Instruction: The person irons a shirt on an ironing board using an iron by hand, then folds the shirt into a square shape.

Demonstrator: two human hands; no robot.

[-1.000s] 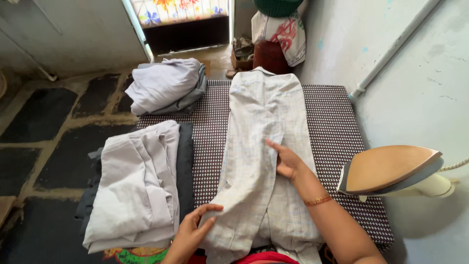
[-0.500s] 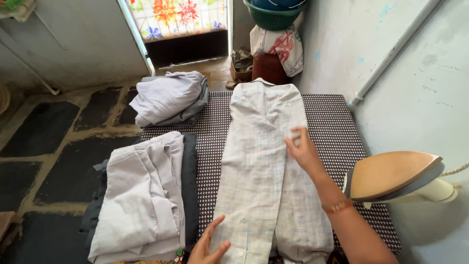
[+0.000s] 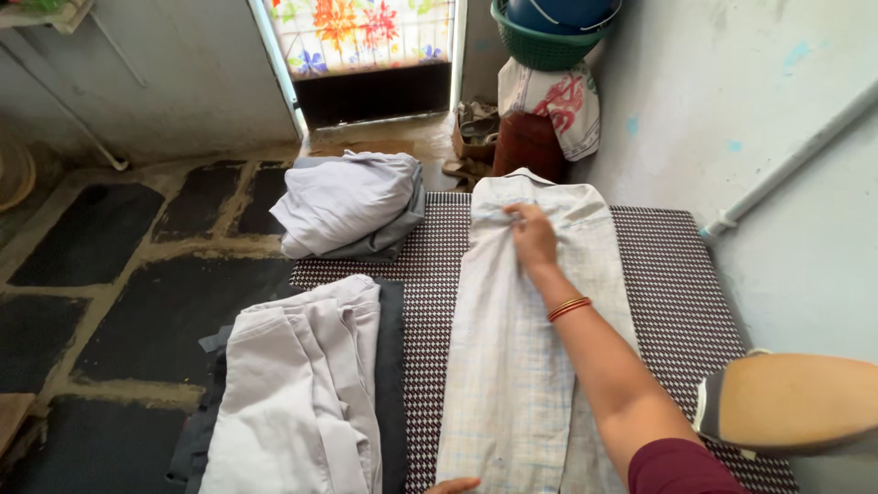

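On checked mat point(image 3: 677, 274), right hand point(image 3: 533, 236) fingers flat on pale shirt point(image 3: 521, 366), left hand point(image 3: 455, 486) (fingers hidden), printed sack point(image 3: 558, 101) behind.

A shirt point(image 3: 535, 366) lies on the mat point(image 3: 668, 284), folded clothes point(image 3: 302, 402) left, iron point(image 3: 796, 402) right.

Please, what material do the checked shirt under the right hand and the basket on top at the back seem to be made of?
Checked shirt: thin woven cloth, probably cotton, matte; it creases softly under the right hand. Green basket: apparently moulded plastic, with a slightly glossy lattice wall.
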